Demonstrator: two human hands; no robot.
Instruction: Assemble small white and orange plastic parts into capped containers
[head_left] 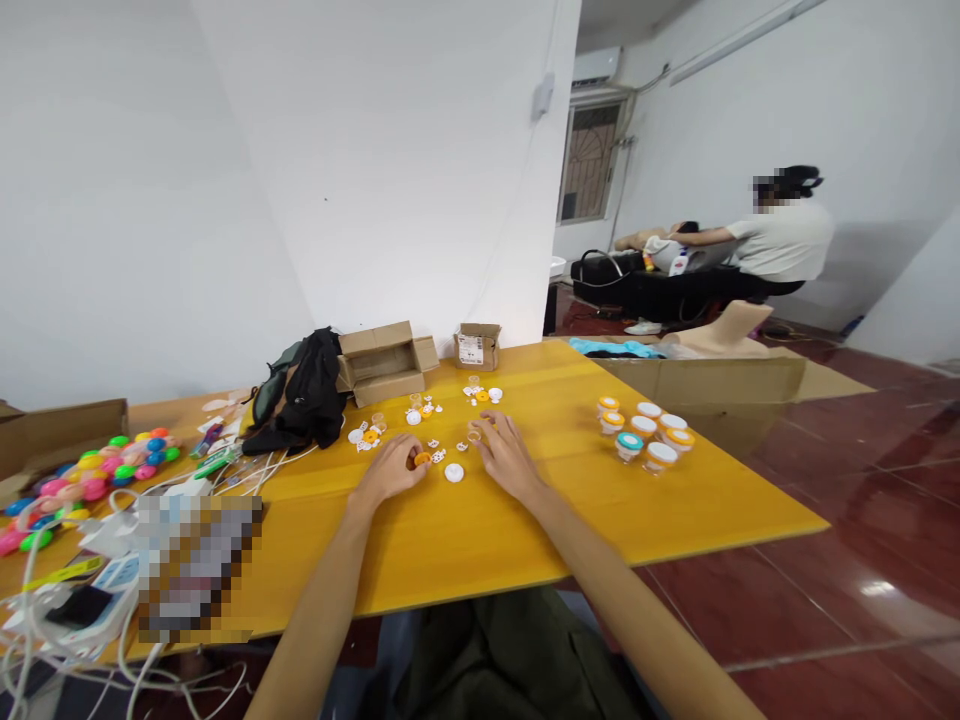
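My left hand (pixel 394 466) rests on the yellow table (pixel 480 520), fingers curled, pinching a small orange ring-shaped cap (pixel 422 459). My right hand (pixel 504 450) lies beside it, fingers curled over a small clear cup (pixel 474 434). A white round lid (pixel 454 473) lies between the two hands. Several small white, orange and clear parts (pixel 420 410) are scattered just beyond the hands.
Several small jars with white, orange and teal lids (pixel 646 432) stand at the right. Two open cardboard boxes (pixel 384 362) (pixel 477 346) and a black bag (pixel 300 392) sit at the back. Coloured balls (pixel 97 465), cables and chargers (pixel 112 560) crowd the left. A person (pixel 780 240) sits in the far room.
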